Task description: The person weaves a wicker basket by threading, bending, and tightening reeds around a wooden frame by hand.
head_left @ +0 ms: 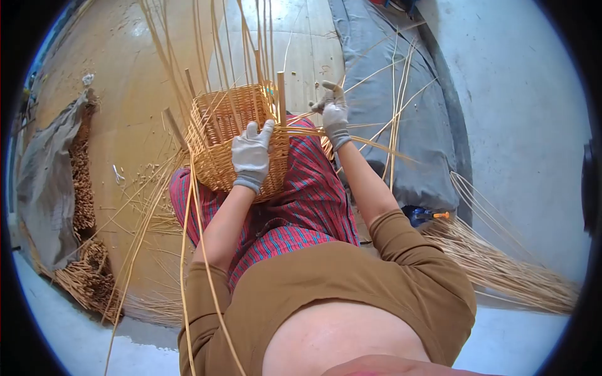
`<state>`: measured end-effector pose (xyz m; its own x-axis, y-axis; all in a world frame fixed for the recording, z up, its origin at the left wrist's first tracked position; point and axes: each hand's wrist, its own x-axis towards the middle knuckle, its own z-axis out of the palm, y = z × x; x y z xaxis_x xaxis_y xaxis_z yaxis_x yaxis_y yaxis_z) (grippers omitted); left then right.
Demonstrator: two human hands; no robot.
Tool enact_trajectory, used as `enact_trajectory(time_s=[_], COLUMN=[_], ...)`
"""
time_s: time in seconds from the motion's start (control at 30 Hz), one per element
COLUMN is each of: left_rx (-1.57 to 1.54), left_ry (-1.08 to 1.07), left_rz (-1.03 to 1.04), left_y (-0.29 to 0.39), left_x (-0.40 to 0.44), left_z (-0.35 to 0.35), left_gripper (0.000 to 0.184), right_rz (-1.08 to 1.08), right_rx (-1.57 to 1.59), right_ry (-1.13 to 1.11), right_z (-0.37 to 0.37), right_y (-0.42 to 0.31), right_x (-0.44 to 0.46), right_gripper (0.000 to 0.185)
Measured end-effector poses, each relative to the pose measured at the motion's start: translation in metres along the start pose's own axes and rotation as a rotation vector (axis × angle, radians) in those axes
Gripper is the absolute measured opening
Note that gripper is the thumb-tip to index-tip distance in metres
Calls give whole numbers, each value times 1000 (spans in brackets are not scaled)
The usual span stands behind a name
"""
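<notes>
One left hand (251,153) partly hiding a basket (213,166), strands (258,31) cut off above

A golden-brown wicker basket (213,164) is propped on the striped lap (316,182), partly woven, its inside exposed. Wooden posts (281,97) are set at its corners; pale, slender strands (301,131) are splayed upward and rightward.

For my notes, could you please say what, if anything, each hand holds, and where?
Left hand: wicker basket, near wall's upper edge. Right hand: cannot tell whether it grips canes.
</notes>
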<state>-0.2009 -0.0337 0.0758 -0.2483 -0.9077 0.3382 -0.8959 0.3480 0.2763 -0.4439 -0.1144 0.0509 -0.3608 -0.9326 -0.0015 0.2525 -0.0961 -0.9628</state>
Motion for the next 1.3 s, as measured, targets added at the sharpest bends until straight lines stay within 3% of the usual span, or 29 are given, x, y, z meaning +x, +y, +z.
enact_trajectory(time_s=[0.03,0.13,0.17,0.2,0.27,0.33,0.37,0.4,0.43,0.47,0.5,0.57,0.6,0.67,0.73,0.8,0.87,0.97,1.0,1.03,1.07,1.1,1.13,1.17,1.23,1.27,1.3], left_rx=[15,-219,-315,-310,-186,-53,-390,-725,-722,-1067,-1411,-1478,-1553,-1366,-1172,-1196,-1126,-957,-902,-845,-961,-822,-487,-309,-132,-385,-641], left_ry=[174,205,-21,-9,-74,-91,164,422,424,402,364,301,250,462,374,189,275,357,292,227,484,595,539,435,330,411,493], left_rz=[113,151,78,76,80,-23,-101,-175,-177,-312,-445,-519,-603,-367,-212,-290,-221,35,-96,-228,-511,-783,-882,-846,-792,-748,-691], left_y=[0,23,17,16,22,31,17,2,3,6,8,-24,-32,-24,-4,24,49,26,6,-15,-36,-71,-76,-83,-106,-118,-126], left_x=[5,23,18,20,19,23,16,6,0,-10,-13,-12,-10,31,78,122,112,42,2,-34,-64,-91,-92,-92,-96,-100,-98], left_z=[-9,-21,-1,-4,-11,-10,33,75,61,33,15,9,10,-4,-14,-10,2,-7,-12,-11,10,31,-8,-26,-29,-18,-11], left_gripper=[68,77,87,87,85,59,47,37,37,28,21,18,18,20,28,38,40,40,38,35,29,28,26,24,24,27,32], right_rz=[17,69,-28,-137,-120,-422,-172,85,-82,-250,-251,-46,-44,-90,-124,-343,-289,-185,-204,-370,-530,-520,-598,-665,-750,-848,-725], right_rx=[-58,-29,-75,-119,-139,-321,-43,224,-26,-276,-273,-1054,-1062,-1193,-1264,-1384,-1324,-1351,-1443,-1436,-1429,-1415,-1183,-951,-842,-739,-623], right_ry=[-5,16,-86,-197,-323,-706,-701,-407,-272,-131,-131,-598,-598,-410,-307,-72,-92,-200,-205,-104,4,-16,38,95,30,-24,-278], right_z=[7,15,19,23,55,86,94,101,97,90,84,71,71,81,88,93,88,82,88,85,80,81,82,86,102,108,114], right_y=[-7,-40,-54,-63,-44,-43,-41,-51,-63,-74,-72,-59,-56,-46,-33,-18,-9,-5,-21,-11,0,-2,-11,-17,-21,-23,-17], right_x=[-4,-26,-42,-54,-107,-142,-135,-124,-105,-85,-68,-49,-49,-56,-65,-71,-57,-45,-49,-52,-56,-63,-72,-84,-107,-119,-138], right_gripper=[25,25,27,31,47,57,53,52,47,43,43,45,45,53,45,35,31,39,43,40,38,38,32,29,28,29,25])
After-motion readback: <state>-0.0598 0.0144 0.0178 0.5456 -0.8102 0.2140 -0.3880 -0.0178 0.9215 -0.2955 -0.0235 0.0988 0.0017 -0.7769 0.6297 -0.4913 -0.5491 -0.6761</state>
